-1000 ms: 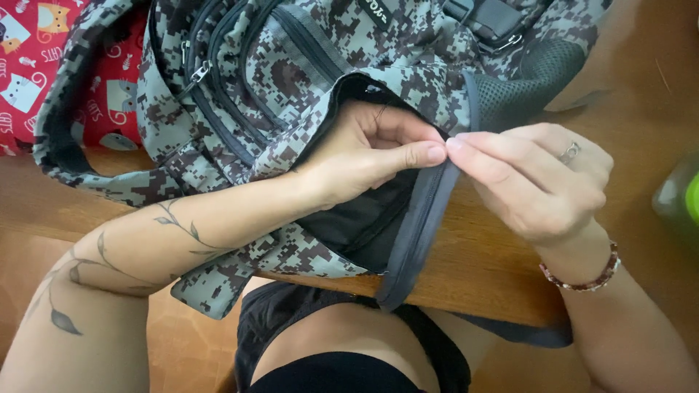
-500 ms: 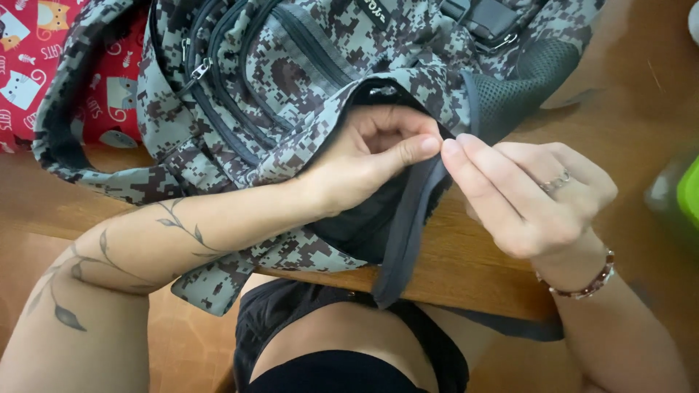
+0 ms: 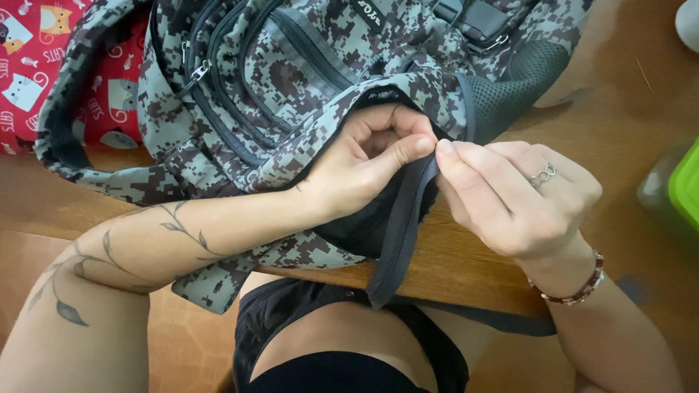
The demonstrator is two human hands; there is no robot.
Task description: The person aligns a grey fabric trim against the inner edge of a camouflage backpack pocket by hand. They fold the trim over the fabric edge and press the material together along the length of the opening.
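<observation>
Camouflage backpack (image 3: pixel 291 94) is lying across the wooden worktop (image 3: pixel 619 145), its grey-and-brown body filling most of the view and its lower edge hanging over the near side. Both hands are working at its dark grey strap (image 3: pixel 399 240), which is trailing down off the worktop edge toward the lap.

Compared with a moment ago, the hands are sitting closer together: the left hand (image 3: pixel 357 171) is now pinching the strap between thumb and forefinger right where it leaves the bag, fingers curled shut on it, and the right hand (image 3: pixel 510 204) is pressing its fingertips against the same spot, closed on the strap's edge, where earlier its fingers were more spread. That reads as fine fiddling at the strap's upper end rather than a pull along its length.

Black mesh side pocket (image 3: pixel 513 91) is showing just above the hands. A red patterned cloth (image 3: pixel 44 65) is lying at the far left beside the bag, and a green-lidded container (image 3: pixel 681 189) is sitting at the right edge. Tiled flooring is showing below the worktop.
</observation>
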